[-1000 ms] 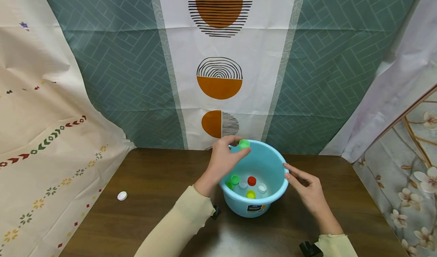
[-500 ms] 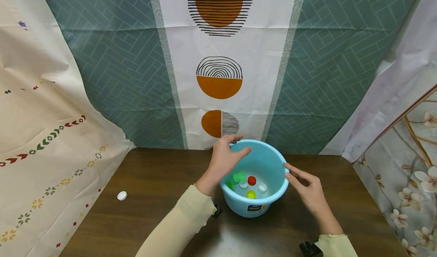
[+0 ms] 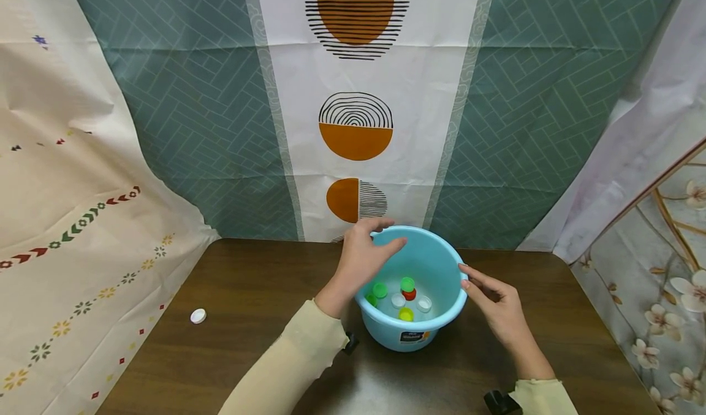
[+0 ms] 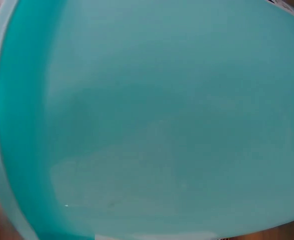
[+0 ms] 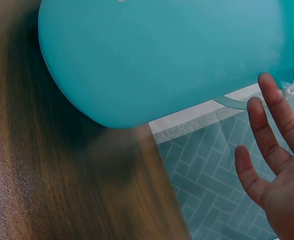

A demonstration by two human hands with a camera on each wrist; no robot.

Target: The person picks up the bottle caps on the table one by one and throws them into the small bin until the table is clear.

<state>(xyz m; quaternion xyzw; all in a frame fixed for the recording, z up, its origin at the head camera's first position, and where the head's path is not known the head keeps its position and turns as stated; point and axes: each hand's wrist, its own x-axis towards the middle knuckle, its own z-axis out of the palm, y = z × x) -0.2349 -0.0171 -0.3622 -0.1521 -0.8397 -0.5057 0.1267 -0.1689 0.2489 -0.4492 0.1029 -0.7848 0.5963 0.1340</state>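
Note:
A light blue plastic bucket (image 3: 380,334) stands upright on the table. Above its left rim my left hand (image 3: 360,258) is spread, thumb and fingers apart, holding nothing. My right hand (image 3: 496,304) pinches the bucket's right rim between thumb and fingers; in the right wrist view some fingers (image 5: 259,122) lie along the outside. Inside are several bottle caps: a green cap (image 3: 407,284) overlapping a red cap (image 3: 410,295), another green cap (image 3: 380,290), a white cap (image 3: 398,301) and a yellow cap (image 3: 406,314). The bucket's outer wall (image 4: 177,120) fills the left wrist view, hiding the left fingers.
A lone white cap (image 3: 198,316) lies on the dark wooden table (image 3: 265,280), far left of the bucket. Behind the table hangs a patterned green and white cloth (image 3: 220,127). Cream fabric (image 3: 66,219) borders the left side, floral fabric (image 3: 662,317) the right.
My left hand has let go of a green cap, which dropped into the bucket and now appears against the red cap. Both hands have stayed almost in place.

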